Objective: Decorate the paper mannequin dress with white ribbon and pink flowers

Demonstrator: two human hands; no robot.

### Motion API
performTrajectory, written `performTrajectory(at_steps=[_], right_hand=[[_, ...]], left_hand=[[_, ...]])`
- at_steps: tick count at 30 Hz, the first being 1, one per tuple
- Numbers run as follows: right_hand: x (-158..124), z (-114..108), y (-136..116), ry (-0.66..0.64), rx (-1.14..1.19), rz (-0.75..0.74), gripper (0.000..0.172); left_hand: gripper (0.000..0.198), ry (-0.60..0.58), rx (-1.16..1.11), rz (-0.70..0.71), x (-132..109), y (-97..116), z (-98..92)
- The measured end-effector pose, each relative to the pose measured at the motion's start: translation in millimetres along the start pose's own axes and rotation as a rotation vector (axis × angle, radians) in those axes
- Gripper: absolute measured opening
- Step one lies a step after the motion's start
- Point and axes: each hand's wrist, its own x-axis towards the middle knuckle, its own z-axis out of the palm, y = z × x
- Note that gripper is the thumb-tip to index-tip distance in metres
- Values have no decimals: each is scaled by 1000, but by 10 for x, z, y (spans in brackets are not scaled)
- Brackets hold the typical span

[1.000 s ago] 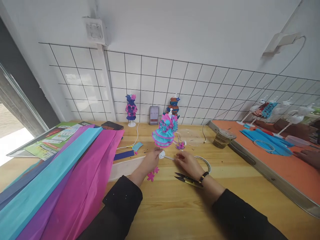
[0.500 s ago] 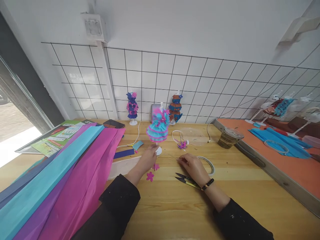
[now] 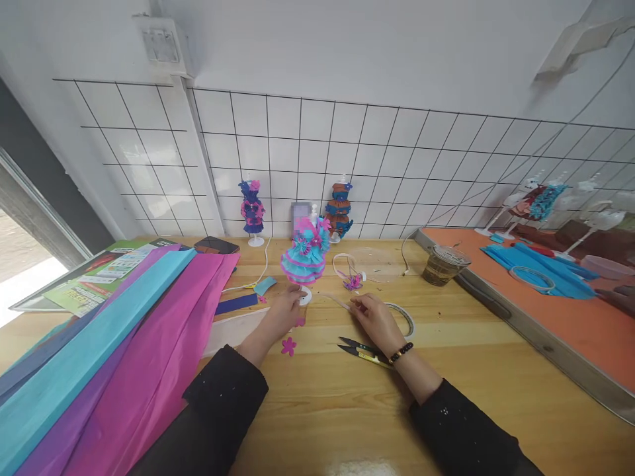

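A small mannequin (image 3: 303, 259) in a turquoise and pink paper dress stands in the middle of the table. My left hand (image 3: 280, 317) is closed at its stand, fingers on the white round base (image 3: 305, 297). My right hand (image 3: 374, 320) pinches the end of a thin pale strip of tape (image 3: 337, 300), which stretches toward the base. A tape roll (image 3: 409, 322) lies partly behind my right hand. Below that hand are black thread snips (image 3: 364, 352) with a yellow mark. A pink paper flower (image 3: 288, 346) lies near my left wrist, and another pink piece sits by my left fingers.
Folded crepe paper (image 3: 149, 344) in several colours covers the left side. Two dressed mannequins, one purple (image 3: 252, 210) and one brown and blue (image 3: 340, 208), stand by the wall. A lidded cup (image 3: 444, 266) is at right, beside an orange board (image 3: 560, 317) with blue paper.
The view has turned a little to the right. Now the pale strip shows more clearly between my right fingers and the base. Both hands keep nearly the same places on the table.
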Motion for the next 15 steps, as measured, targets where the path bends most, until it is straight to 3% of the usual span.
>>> performTrajectory(at_steps=[15], right_hand=[[-2,-16,20,10,9,-3,14]], left_hand=[[27,70,2,-67,-45,-46,-353]])
